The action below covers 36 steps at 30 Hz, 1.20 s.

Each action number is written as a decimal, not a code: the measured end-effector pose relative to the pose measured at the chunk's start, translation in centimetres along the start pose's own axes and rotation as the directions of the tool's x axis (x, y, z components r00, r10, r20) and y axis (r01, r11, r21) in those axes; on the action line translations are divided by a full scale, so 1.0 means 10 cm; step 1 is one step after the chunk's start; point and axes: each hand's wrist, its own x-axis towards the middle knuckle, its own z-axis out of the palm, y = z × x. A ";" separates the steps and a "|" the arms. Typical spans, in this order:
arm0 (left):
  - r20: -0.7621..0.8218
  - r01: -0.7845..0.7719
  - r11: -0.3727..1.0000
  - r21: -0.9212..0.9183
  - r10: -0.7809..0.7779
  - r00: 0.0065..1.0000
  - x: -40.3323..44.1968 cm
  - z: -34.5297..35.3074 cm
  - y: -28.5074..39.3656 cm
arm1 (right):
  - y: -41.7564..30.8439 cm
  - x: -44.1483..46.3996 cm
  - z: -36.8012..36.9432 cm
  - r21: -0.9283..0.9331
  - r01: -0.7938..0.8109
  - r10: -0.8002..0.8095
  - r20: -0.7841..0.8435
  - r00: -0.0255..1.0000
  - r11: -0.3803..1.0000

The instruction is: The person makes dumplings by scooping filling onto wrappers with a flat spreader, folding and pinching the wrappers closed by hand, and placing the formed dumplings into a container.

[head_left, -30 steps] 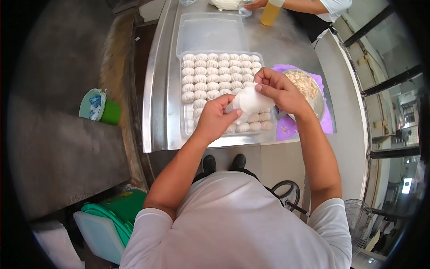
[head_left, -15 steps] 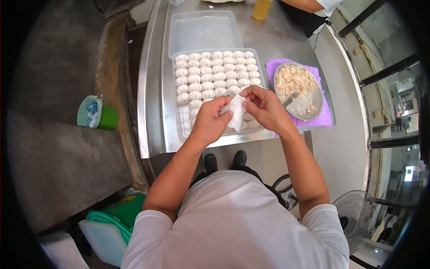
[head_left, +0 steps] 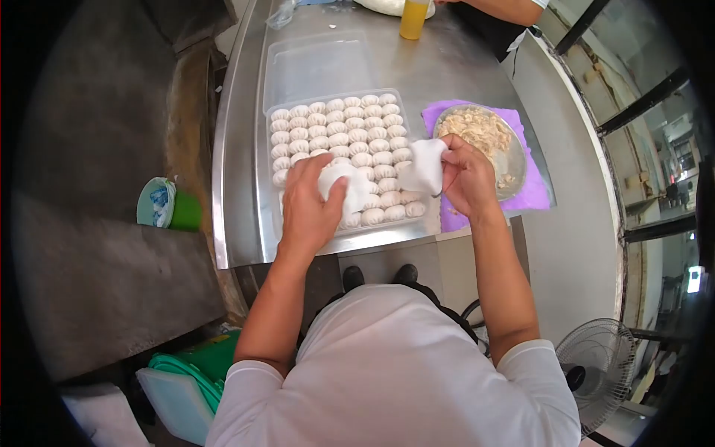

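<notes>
My left hand [head_left: 309,205] has its thumb and fingers closed on a white dough wrapper [head_left: 348,188] above the lower left of a clear plastic tray [head_left: 387,226]. Pinched in my right hand [head_left: 471,179] is another white dough wrapper [head_left: 426,167], hanging over the tray's right side. Rows of pleated white dumplings [head_left: 337,140] fill much of the tray; some are hidden behind my hands and the wrappers. Just beyond my right hand, a metal bowl [head_left: 514,179] contains pale shredded filling [head_left: 480,128]. No utensil can be made out in the bowl.
A purple cloth [head_left: 538,182] lies under the bowl on the steel table [head_left: 246,186]. Behind the tray is a clear lid [head_left: 320,71]. Farther back stand a yellow bottle [head_left: 412,21] and another person's arm [head_left: 506,9]. A green bin [head_left: 185,212] and a fan [head_left: 596,365] flank the table.
My hands have moved apart, left hand leftward and right hand rightward. The white wrappers that were together between my fingers are now separate, one in each hand. The view has shifted slightly.
</notes>
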 end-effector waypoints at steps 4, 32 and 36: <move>0.420 0.334 0.578 -0.745 0.018 0.907 0.18 0.43 0.44 | -0.21 -0.20 -0.02 0.058 -0.106 0.090 0.222 0.971 0.993; 0.585 -0.357 0.784 0.509 -0.010 0.811 0.48 2.22 1.56 | -0.72 -1.41 -2.28 0.247 -0.021 0.118 -0.387 0.915 0.969; 0.581 -0.349 0.834 0.427 0.043 0.813 0.56 2.15 1.57 | -0.73 -1.43 -2.30 0.254 -0.057 0.157 -0.391 0.907 0.966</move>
